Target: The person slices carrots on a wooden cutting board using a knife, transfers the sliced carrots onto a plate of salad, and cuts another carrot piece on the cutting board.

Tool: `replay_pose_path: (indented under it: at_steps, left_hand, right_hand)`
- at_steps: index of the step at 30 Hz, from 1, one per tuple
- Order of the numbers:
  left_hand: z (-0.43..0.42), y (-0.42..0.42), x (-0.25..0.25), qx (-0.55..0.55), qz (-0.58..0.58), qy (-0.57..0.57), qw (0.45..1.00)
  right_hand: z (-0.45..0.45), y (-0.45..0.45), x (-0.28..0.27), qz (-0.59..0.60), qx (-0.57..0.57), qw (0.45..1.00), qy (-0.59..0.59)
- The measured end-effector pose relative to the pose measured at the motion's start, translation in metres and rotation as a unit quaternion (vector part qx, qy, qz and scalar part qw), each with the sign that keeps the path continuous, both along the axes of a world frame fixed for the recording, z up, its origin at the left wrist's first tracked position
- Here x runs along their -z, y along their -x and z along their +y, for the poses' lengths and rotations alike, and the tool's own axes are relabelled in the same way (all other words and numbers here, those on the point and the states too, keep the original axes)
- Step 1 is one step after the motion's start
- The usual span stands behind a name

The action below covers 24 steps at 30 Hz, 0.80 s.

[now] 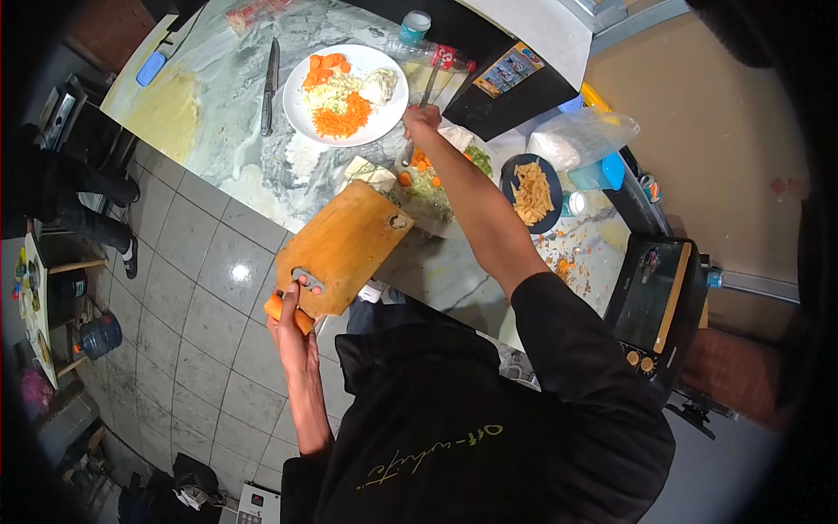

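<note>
My left hand (297, 327) grips the wooden cutting board (340, 249) by its handle slot, with an orange carrot (290, 312) in the same hand. The board is tilted over the counter's front edge. My right hand (422, 120) is closed on a knife (430, 85), its blade pointing to the back of the counter. Left of it, a white plate (295, 103) bears sliced and shredded carrot and pale shredded food. Below the right hand, a clear bag (436, 194) lies under carrot pieces and green scraps, partly hidden by my forearm.
Another knife (272, 86) lies left of the plate. A dark plate of fries (532, 192), a plastic bottle (441, 57), a jar (415, 26) and a toaster oven (650, 293) are on the right side. A person's legs (96, 205) show at far left.
</note>
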<state>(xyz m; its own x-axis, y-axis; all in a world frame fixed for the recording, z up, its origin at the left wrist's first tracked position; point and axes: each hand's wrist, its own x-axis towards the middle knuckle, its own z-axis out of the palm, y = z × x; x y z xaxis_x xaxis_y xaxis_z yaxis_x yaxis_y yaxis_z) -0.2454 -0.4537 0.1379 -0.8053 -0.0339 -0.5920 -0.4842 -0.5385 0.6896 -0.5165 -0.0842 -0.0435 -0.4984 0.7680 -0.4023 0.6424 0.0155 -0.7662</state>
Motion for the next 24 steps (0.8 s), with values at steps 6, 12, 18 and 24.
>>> replay_pose_path:
  at_steps: [6, 12, 18, 24]
  left_hand:
    - [-0.004, -0.002, -0.003, 0.013, 0.003, 0.022, 1.000]
    - [-0.007, -0.006, 0.000, 0.033, 0.017, 0.022, 0.999]
    - [-0.007, -0.007, 0.001, 0.054, 0.029, 0.005, 0.998]
    - [-0.015, -0.013, 0.002, 0.061, 0.032, 0.007, 0.998]
  right_hand:
    - [-0.001, -0.009, -0.013, -0.034, -0.006, 0.999, -0.029]
    - [0.002, -0.048, -0.071, -0.074, -0.105, 0.992, -0.013]
    - [-0.011, -0.124, -0.071, -0.014, -0.303, 0.937, -0.173]
    - [-0.041, -0.148, -0.053, 0.019, -0.373, 0.910, -0.180]
